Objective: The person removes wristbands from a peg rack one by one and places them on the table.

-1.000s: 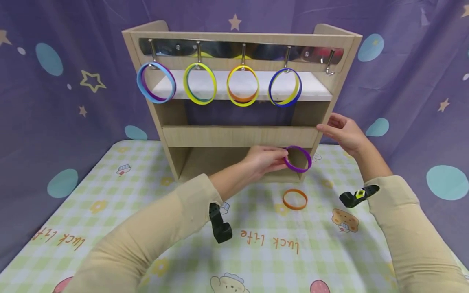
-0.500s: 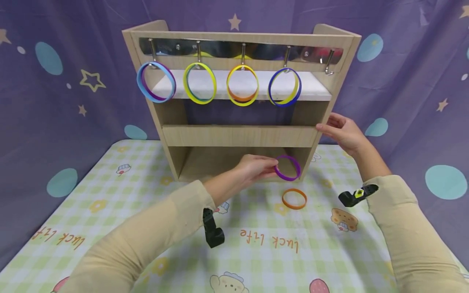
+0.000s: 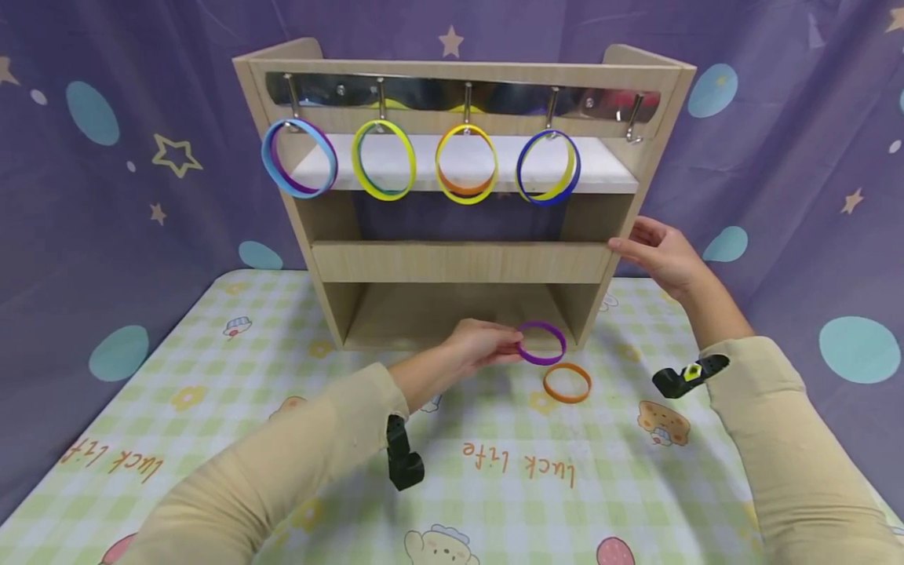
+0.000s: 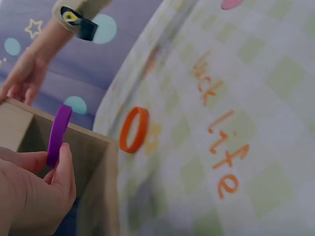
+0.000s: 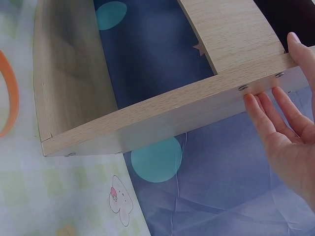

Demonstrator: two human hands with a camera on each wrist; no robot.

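One left hand (image 3: 480, 344) pinches purple band (image 4: 58, 133) above tablecloth (image 3: 508, 506), right (image 3: 664, 255) grips shelf (image 3: 462, 262) before curtain (image 3: 791, 118).

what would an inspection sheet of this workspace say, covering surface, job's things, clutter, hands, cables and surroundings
surface: checked tablecloth with printed pictures and lettering
job's things: wooden rack standing on the cloth; hanging bands on four hooks; end hook, rightmost in the head view, bare; purple band held; orange band lying on the cloth in front of the rack
clutter: nothing seen
hands: left hand pinches the purple band; right hand touches the rack's side
cables: nothing seen
surroundings: purple curtain with stars and rounded blue shapes behind the rack
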